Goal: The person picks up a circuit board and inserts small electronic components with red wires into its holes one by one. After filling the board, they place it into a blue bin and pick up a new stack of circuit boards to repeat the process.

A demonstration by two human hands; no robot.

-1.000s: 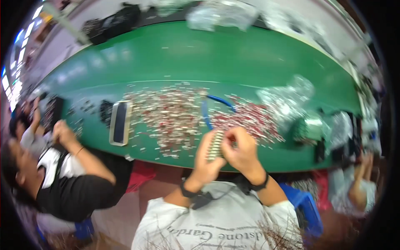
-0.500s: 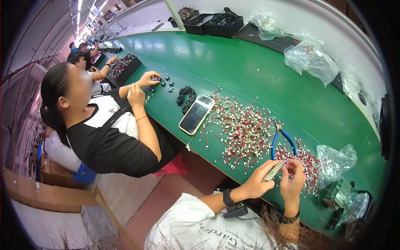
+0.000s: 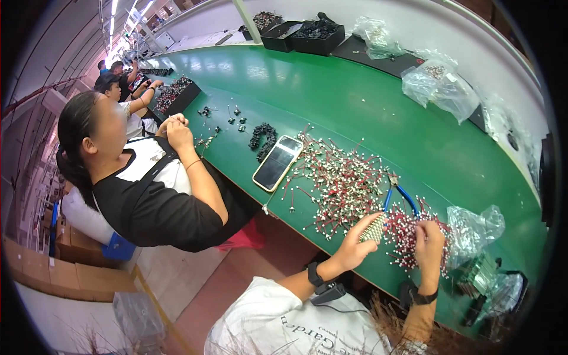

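Observation:
My left hand (image 3: 353, 248) grips a small pale panel (image 3: 373, 229) with rows of tiny bumps, probably a circuit board panel, tilted above the near edge of the bench. My right hand (image 3: 431, 245) is over a heap of short red wires with white ends (image 3: 403, 241), thumb and fingers pinched together. Whatever may be between those fingertips is too small to make out. Just beyond both hands lie pliers with blue handles (image 3: 408, 198), their grips partly among the wires. To the left spreads a larger heap of red-wired parts with pale connectors (image 3: 343, 183).
A phone (image 3: 277, 164) lies left of the large heap, beside black parts (image 3: 260, 141). Clear plastic bags (image 3: 473, 234) and stacked green boards (image 3: 477, 275) sit at the right. A co-worker (image 3: 154, 189) sits at the left along the green bench (image 3: 355, 112). Black bins (image 3: 316, 38) stand at the back.
My hands have come apart: the right has moved right, down to the wire heap, and the left has shifted slightly left with the panel. The co-worker's hands have drawn back from the bench.

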